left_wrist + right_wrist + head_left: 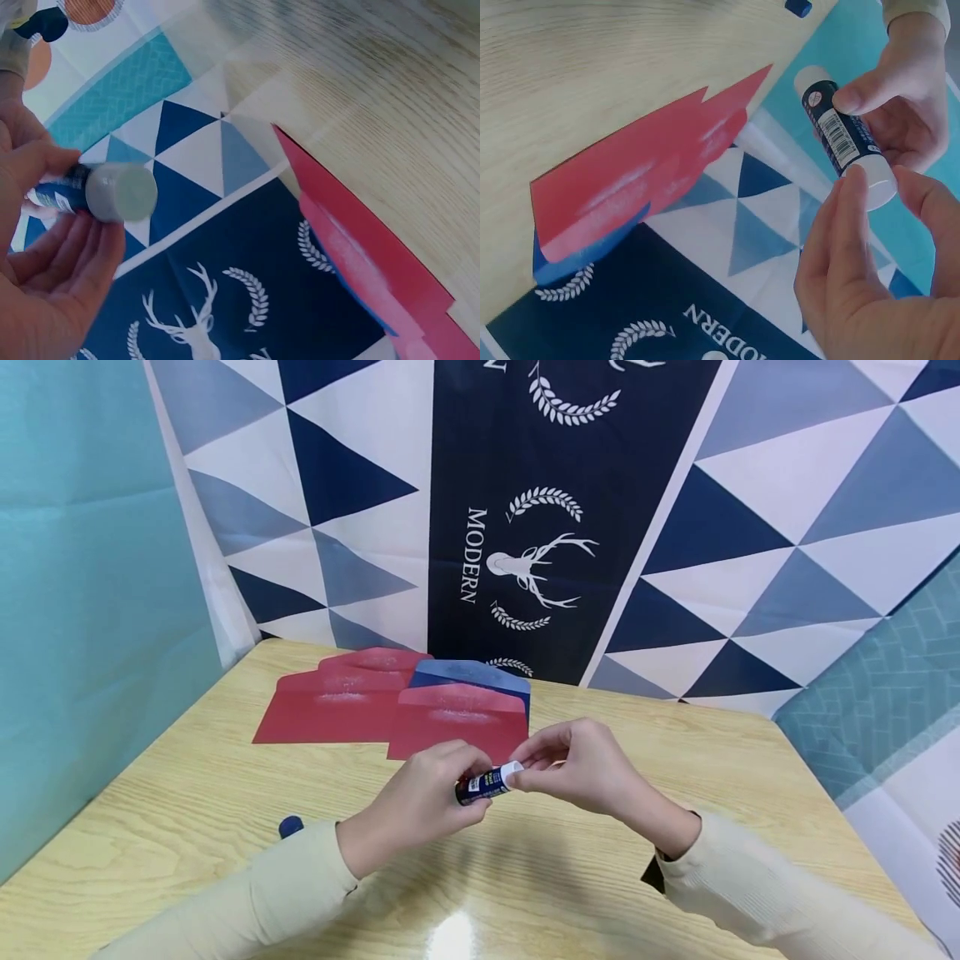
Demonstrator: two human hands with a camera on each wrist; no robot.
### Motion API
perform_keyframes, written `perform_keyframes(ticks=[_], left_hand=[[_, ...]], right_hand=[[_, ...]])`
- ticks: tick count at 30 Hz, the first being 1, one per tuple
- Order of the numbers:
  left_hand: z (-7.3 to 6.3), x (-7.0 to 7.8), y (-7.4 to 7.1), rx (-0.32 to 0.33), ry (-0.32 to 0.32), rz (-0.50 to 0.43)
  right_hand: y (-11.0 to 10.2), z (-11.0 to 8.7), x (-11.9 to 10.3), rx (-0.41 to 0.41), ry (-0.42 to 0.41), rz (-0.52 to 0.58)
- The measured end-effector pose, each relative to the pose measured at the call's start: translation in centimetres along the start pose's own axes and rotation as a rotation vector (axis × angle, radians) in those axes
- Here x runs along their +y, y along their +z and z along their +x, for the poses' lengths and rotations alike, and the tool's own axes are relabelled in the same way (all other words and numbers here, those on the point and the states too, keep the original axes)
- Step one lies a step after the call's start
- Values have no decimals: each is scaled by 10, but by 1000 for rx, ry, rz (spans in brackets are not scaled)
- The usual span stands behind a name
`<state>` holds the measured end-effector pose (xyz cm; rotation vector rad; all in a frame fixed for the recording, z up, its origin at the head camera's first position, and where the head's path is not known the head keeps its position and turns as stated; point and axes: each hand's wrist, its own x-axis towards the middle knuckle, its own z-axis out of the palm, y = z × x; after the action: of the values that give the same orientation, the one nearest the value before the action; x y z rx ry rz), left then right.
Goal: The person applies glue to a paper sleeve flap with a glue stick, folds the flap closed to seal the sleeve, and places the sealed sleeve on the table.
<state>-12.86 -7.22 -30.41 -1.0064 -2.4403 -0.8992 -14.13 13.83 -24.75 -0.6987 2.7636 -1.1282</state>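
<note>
a slim, cylindrical glue stick (487, 783) is held in mid-air above the near middle of the tabletop (187, 785), its dark navy barrel smooth and printed with pale lettering and, seen from the right wrist, a barcode. both hands are grasping it: the left hand (427, 789) is curled round the barrel, thumb pressed along its side, while the right hand (585, 768) pinches the white, rounded end between thumb and fingertips. pale knit sleeves (780, 881), finely ribbed, reach to both wrists.

just beyond lie flat, crisp-edged paper envelopes with their flaps raised: a front red envelope (450, 739) overlapping a blue envelope (472, 672) and a left red envelope (322, 714), with a back red envelope (375, 658) tucked behind. whitish, grainy streaks mark the red paper near the creases. a short, round blue cap (291, 827) sits beside the left forearm. the tabletop is light, wood-grained and slightly glossy; behind it hangs a creased printed cloth (510, 460) with triangles and an antlered deer head.
</note>
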Motion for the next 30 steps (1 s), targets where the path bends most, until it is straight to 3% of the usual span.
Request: perform_keyframes(ticks=[3,7,14,17,20,25,27,30], left_hand=[[0,-4,-3,-53,-31,-85],[2,-14,-6,-152,-93,-266],[6,-26,-9,-390,-216,-596],[5,-26,-9,-447,-212,-671],[5,-26,-8,-467,-185,-685],[6,-23,-10,-446,-160,-616],[7,-21,-10,-425,-148,-571],[9,-17,-10,-383,-140,-491]], right_hand=[[-1,-1,1,-60,-73,9],[-5,0,0,-125,-192,-16],[-9,-1,0,-196,-578,-163],[-8,-3,-2,-264,-644,-141],[-7,-5,-4,-286,-648,-132],[-4,-6,-4,-238,-605,-94],[-1,-7,-3,-203,-524,-65],[3,-9,-2,-144,-321,-8]])
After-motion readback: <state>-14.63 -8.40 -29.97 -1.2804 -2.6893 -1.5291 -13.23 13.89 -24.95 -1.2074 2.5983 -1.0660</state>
